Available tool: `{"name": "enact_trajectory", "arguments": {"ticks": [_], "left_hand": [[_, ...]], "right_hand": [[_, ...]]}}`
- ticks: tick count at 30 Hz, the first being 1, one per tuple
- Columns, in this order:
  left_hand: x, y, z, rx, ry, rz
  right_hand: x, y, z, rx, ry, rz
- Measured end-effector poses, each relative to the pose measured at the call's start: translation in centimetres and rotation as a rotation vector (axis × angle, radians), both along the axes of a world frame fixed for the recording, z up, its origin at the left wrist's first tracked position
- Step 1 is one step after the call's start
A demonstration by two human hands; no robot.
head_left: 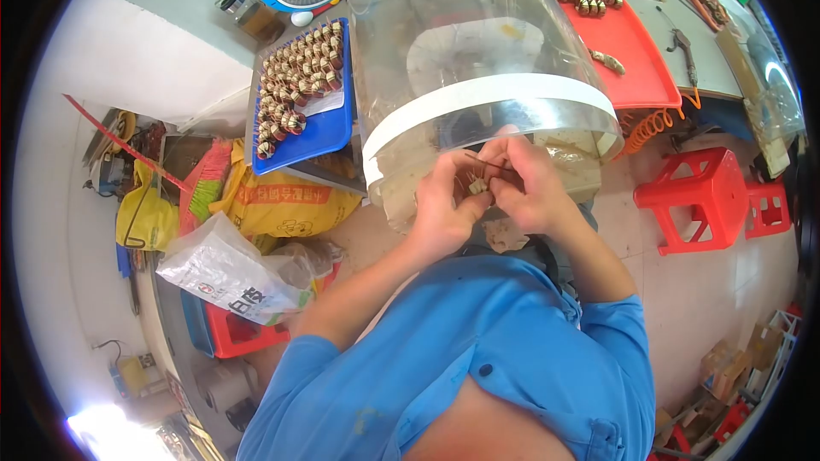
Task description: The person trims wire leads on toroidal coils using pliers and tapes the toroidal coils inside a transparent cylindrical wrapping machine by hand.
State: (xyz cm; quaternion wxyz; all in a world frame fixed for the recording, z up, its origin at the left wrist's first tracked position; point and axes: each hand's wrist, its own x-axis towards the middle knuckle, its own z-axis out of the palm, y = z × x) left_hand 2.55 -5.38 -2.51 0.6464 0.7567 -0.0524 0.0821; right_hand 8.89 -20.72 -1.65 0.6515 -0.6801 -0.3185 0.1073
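Your left hand (440,209) pinches a small coil (478,187), with the thumb and first finger almost closed and just the coil between them. It looks like you hold it by its side so that its thin ends can stick up free. Your right hand (534,192) comes in from the other side. Its thumb and first finger are bent close together on a thin dark wire (489,163), likely so you can guide it with just the tips. The other fingers of both hands curl in, out of the way. Your fingers hide much of the coil and the view is small, so I can't tell if your right thumb touches it too.

The coil sits between your two hands, in front of your blue shirt (521,316) and close to the front edge of the big clear cover (384,51). Your hands meet near the white band (491,90), maybe because you can see well and work close to you there.

The thin ends of the coil point up and away from you, a bit to your left. The dark wire lies slantwise: one end is up on your left, and it slopes down to your right fingers. I can't tell which way the coil's own long side runs. More coils stand in slanted rows on the blue tray (320,143), to your left.
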Motion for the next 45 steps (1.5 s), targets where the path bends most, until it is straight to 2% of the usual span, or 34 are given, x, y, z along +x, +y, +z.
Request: {"name": "enact_trajectory", "arguments": {"ticks": [3,6,9,12,16,25,30,33,35,38,39,42,45], "left_hand": [[0.0,0.0,-0.2,0.043,0.041,-0.022],[0.8,0.0,-1.2,0.091,-0.095,-0.047],[0.4,-0.7,-0.7,-0.141,0.007,-0.104],[0.0,-0.4,-0.3,-0.246,0.264,-0.053],[-0.3,-0.5,-0.7,-0.376,0.285,-0.048],[-0.3,-0.2,-1.4,-0.466,0.274,-0.022],[-0.4,-0.7,0.8,-0.488,0.338,-0.018],[0.8,-0.3,-1.1,-0.453,0.119,-0.085],[1.0,-0.4,-0.8,-0.529,0.182,-0.034],[1.5,-1.0,-0.2,-0.598,0.247,-0.020],[1.6,-1.3,0.0,-0.612,0.264,-0.025],[1.8,-1.8,0.9,-0.687,0.338,-0.007],[2.1,-1.8,1.3,-0.754,0.412,0.015]], "right_hand": [[-0.3,-0.1,0.3,0.024,0.090,-0.021],[-0.4,0.0,0.3,0.027,0.121,-0.076],[-0.6,0.0,0.3,-0.017,0.129,-0.114],[-0.8,0.0,0.5,-0.034,0.168,-0.155],[-1.4,0.4,-0.8,0.125,0.257,-0.199],[-2.5,0.9,-1.9,0.228,0.132,-0.272],[-2.3,0.6,-1.1,0.265,0.165,-0.223],[-2.0,-0.5,-0.9,0.256,0.131,-0.244],[-1.8,-1.7,-1.6,0.228,0.137,-0.259],[-1.9,-1.9,-3.9,0.175,0.170,-0.148],[-2.2,-0.7,-3.4,0.277,0.117,-0.161],[-1.8,-0.8,-3.3,0.202,0.177,-0.142],[-1.3,-0.6,-3.0,0.343,0.347,-0.088]]}}
